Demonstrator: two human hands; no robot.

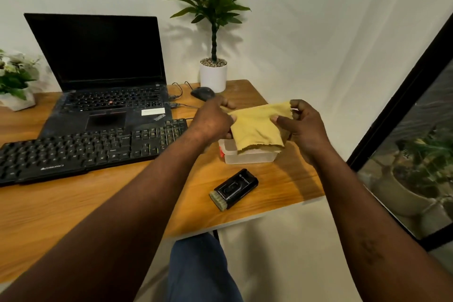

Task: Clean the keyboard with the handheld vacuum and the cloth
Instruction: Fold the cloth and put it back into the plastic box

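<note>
Over the desk [73, 203], both hands [213, 117] [304, 125] hold the cloth [257, 127] stretched.

White wall [306, 19], wooden desk [61, 203], dark-framed window [397, 110]

Open laptop [103, 76] sits upper left, screen dark, on a wooden desk [73, 206]. Black mouse [202, 93] just right of it, with a potted plant [213, 32] in a white pot behind. Flowers [14, 76] at the far left edge. Clear plastic tub [250, 155] center right.
</note>
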